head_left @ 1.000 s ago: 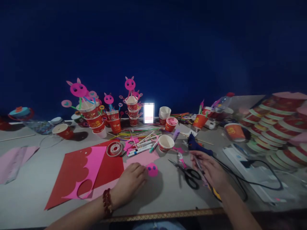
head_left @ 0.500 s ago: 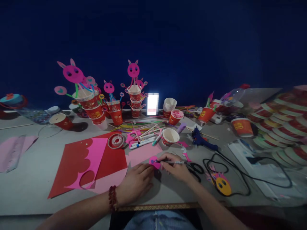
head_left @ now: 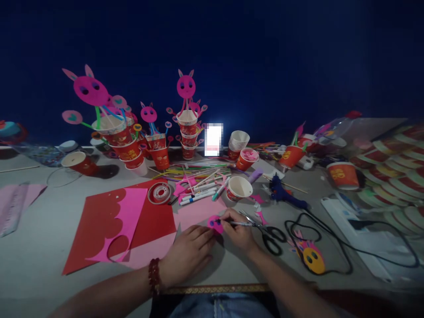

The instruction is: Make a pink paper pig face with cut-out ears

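- The table point(head_left: 29, 265) is used as the work surface; a cup tower point(head_left: 128, 152) is stood well back, presumably out of the hands' way.
- The red sheet point(head_left: 96, 234) is laid flat at left, a cut pink sheet point(head_left: 134, 205) resting on it; both seem to have been kept aside as stock.
- The left hand point(head_left: 185, 247) is laid palm down, fingers outstretched and close together, nothing gripped; the pink disc point(head_left: 216, 225) is met by its fingertips at the left edge, probably against sliding.
- The right hand point(head_left: 241, 236) is closed, a pen point(head_left: 240, 224) pinched near its tip, likely for fine control.
- The glue gun point(head_left: 281, 194) is set behind and right, apart from both hands.
- The scissors point(head_left: 265, 230) are laid just beside the right hand, perhaps for easy reach.
- The pen is held nearly level, tip at the disc's face; contact cannot be told.
- The disc is placed on the table between both hands, blue marking visible.
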`<state>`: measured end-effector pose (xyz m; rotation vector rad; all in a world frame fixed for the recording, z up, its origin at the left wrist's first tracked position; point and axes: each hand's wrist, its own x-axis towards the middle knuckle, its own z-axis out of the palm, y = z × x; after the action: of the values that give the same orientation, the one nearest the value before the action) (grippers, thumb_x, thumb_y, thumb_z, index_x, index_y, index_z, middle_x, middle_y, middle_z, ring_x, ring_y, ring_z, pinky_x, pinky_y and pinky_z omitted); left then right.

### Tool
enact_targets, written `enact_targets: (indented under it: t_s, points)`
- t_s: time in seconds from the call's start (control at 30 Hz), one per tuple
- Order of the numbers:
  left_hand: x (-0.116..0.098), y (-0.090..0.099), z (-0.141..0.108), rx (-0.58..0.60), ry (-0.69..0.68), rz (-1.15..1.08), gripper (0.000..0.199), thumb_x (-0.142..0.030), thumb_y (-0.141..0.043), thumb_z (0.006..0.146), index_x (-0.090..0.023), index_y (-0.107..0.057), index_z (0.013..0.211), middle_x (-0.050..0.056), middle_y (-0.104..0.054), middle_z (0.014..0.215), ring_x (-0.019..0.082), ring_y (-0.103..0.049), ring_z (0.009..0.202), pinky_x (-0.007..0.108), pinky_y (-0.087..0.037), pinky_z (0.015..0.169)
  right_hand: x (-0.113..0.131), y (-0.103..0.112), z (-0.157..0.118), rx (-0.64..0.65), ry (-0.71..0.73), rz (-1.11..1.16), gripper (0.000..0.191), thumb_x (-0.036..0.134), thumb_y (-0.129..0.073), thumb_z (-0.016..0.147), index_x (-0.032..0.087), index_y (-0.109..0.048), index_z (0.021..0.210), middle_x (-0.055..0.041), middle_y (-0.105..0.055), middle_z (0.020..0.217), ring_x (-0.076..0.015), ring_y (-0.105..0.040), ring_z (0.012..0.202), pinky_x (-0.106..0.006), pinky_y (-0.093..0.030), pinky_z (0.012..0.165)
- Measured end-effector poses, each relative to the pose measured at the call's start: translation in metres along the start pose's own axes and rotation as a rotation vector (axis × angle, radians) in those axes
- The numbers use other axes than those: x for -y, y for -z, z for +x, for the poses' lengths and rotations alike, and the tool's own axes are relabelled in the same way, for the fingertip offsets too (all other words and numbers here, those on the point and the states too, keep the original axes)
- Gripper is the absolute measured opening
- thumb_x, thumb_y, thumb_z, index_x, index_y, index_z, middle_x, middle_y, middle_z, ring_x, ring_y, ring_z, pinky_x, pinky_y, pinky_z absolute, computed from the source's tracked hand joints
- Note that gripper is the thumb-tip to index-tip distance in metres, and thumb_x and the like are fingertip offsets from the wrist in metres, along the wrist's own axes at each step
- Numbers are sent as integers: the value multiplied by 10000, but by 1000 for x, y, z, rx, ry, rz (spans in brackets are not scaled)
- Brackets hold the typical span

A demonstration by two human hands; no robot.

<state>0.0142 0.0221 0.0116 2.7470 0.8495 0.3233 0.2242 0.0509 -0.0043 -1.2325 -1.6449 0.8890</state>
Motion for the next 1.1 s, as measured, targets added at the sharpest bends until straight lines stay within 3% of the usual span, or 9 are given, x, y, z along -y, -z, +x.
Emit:
enact_targets:
  t_s: [0.17,0.37,0.63,1.1]
  points:
    - [1,-2,0,-3,4,-17,401,-315,-631,924,-160,-549,1285,96,-619,1316,264,-524,1245,423,-405,1083,-2,-2,1,21,12,-11,146,204,-537,828,216,-579,689,34,-545,591,-133,-486,533,-252,-373,530]
    - [3,-7,-1,-3,6,-38,440,-333,-619,933,-178,-514,1331,88,-613,1323,260,-519,1246,431,-403,1088,2,-2,5,113,-30,71,107,225,-565,875,213,-657,929,-23,-704,787,-178,-641,690,-278,-489,640]
    - [3,-4,-1,-16,-5,-22,393,-359,-608,944,-175,-545,1286,69,-618,1309,244,-504,1252,407,-389,1101,-8,-7,6,42,45,38,127,185,-541,827,222,-612,728,19,-600,622,-152,-552,576,-250,-420,547]
    - [3,1,1,-1,-9,-6,386,-358,-663,906,-167,-566,1227,55,-625,1277,242,-492,1245,394,-386,1087,-6,-8,9,55,55,-30,141,185,-537,830,221,-610,714,22,-601,609,-149,-539,564,-249,-405,543]
